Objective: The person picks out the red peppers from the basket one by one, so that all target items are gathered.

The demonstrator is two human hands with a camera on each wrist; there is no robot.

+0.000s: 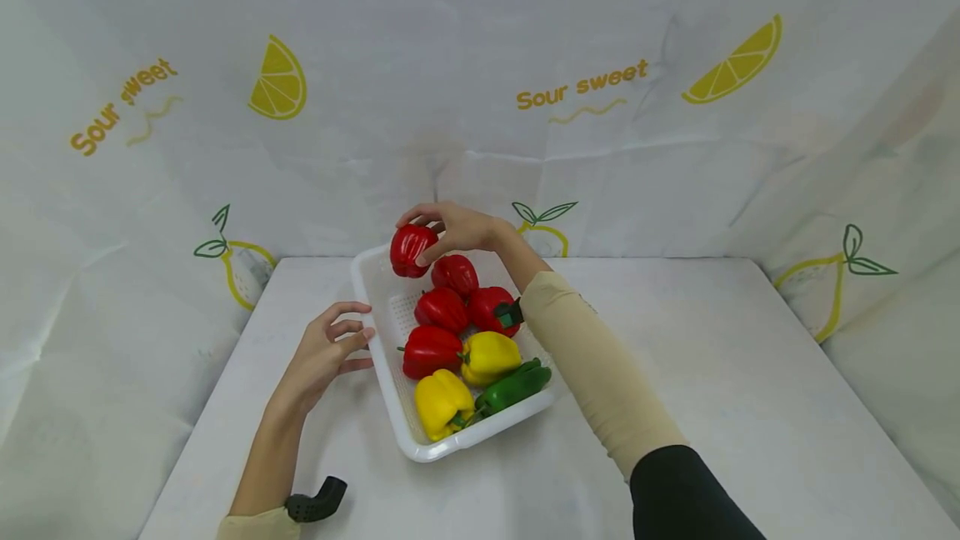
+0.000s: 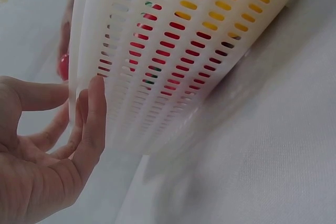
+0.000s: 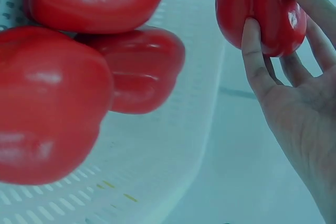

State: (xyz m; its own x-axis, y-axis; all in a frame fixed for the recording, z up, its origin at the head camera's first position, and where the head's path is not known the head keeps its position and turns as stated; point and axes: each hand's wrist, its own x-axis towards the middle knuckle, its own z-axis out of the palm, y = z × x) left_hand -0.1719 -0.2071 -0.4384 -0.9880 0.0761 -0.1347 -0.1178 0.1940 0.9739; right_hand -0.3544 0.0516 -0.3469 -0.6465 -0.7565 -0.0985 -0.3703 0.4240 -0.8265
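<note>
My right hand (image 1: 457, 227) grips a red bell pepper (image 1: 411, 250) over the far left corner of a white plastic basket (image 1: 390, 415). In the right wrist view, fingers and thumb (image 3: 254, 51) lie round this pepper (image 3: 262, 9). At the basket's left rim is my left hand (image 1: 322, 357), holding the edge. One finger (image 2: 96, 108) lies along the perforated outer wall (image 2: 131, 93) in the left wrist view. Inside the basket lie several red bell peppers (image 1: 432, 352), two yellow bell peppers (image 1: 491, 358) and a green pepper (image 1: 513, 388) in the near right corner.
The basket stands turned at an angle on a white-covered table (image 1: 712, 373). Behind the table hangs a white cloth (image 1: 420, 65) printed with lemons and lettering. My right forearm (image 1: 600, 365) reaches across the basket's right side.
</note>
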